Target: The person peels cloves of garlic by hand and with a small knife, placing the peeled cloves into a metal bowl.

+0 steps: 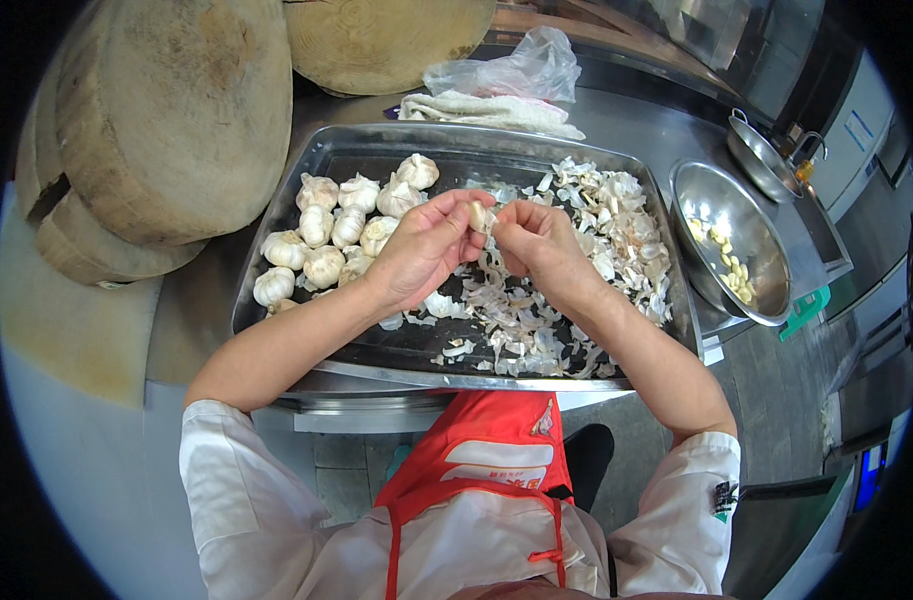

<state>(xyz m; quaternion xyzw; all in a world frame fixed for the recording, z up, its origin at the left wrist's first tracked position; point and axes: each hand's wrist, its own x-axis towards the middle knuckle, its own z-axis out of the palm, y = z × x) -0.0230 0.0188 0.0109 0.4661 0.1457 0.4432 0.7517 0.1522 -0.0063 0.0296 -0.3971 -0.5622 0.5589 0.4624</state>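
Above the middle of a dark metal tray (396, 352), my left hand (434, 247) pinches a garlic clove (478, 216) between thumb and fingers. My right hand (539, 240) meets it from the right, its fingertips closed on a bit of papery skin (490, 222) at the clove's side. Whole garlic bulbs (316, 225) lie in the tray's left part, some hidden behind my left hand and forearm. Loose garlic skins (621, 217) are heaped along the right and spread across the middle beneath my hands.
Right of the tray, a steel bowl (696, 262) holds several peeled cloves (738, 277). Behind it sits a second steel pan (760, 157) by a tap. Thick round wooden chopping blocks (179, 112) crowd the left. A folded cloth (486, 112) and a clear plastic bag (516, 71) lie beyond the tray.
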